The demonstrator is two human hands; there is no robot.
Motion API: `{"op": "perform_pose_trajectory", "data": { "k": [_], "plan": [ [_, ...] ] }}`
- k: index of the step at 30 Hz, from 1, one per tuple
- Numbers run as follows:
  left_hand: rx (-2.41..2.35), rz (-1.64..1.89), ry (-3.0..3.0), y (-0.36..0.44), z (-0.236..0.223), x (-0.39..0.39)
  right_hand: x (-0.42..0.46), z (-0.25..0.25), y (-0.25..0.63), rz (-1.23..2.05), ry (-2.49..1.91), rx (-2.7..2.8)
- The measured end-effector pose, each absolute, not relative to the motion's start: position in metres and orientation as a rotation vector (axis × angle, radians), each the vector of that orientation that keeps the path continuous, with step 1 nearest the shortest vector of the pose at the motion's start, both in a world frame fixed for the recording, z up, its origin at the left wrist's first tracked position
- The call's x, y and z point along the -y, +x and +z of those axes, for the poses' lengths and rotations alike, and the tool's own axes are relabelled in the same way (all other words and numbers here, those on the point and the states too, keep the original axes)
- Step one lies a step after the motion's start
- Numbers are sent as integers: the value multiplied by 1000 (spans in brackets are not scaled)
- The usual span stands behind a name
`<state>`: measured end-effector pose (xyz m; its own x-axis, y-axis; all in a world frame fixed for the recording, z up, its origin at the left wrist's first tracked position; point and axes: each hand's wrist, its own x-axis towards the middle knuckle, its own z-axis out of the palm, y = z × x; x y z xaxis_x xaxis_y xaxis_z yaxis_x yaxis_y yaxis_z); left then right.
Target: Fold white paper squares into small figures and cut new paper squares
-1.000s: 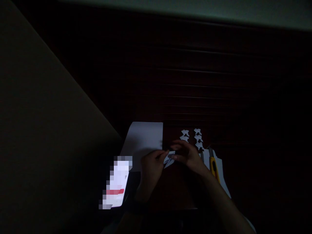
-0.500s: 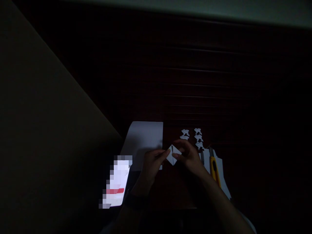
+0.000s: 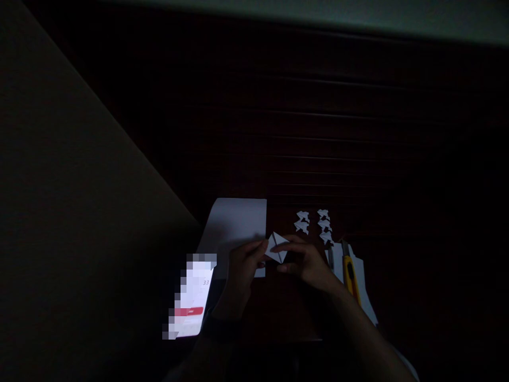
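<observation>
Paper piece [image 3: 277, 247], small and part-folded, is pinched between left hand [image 3: 243, 270] and right hand [image 3: 308, 263] above the table's near edge; judged light, limp, easily creased, best gripped at its corners.

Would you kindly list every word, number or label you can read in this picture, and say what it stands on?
"33": faint number on the lit white phone screen beside the left hand.
Rest of that screen, with its red bar: pixelated, unreadable.
Yellow utility knife: no legible marking.
White paper sheet: blank.
</observation>
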<state>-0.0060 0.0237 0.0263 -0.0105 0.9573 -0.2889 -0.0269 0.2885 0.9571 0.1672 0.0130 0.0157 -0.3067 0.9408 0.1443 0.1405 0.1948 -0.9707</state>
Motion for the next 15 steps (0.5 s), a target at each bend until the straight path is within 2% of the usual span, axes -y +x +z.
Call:
{"op": "perform_pose_trajectory", "data": {
  "k": [15],
  "plan": [
    [-1299,1005,902,-9,14,-22,-13,16,170,1348,-1000,1612]
  ]
}}
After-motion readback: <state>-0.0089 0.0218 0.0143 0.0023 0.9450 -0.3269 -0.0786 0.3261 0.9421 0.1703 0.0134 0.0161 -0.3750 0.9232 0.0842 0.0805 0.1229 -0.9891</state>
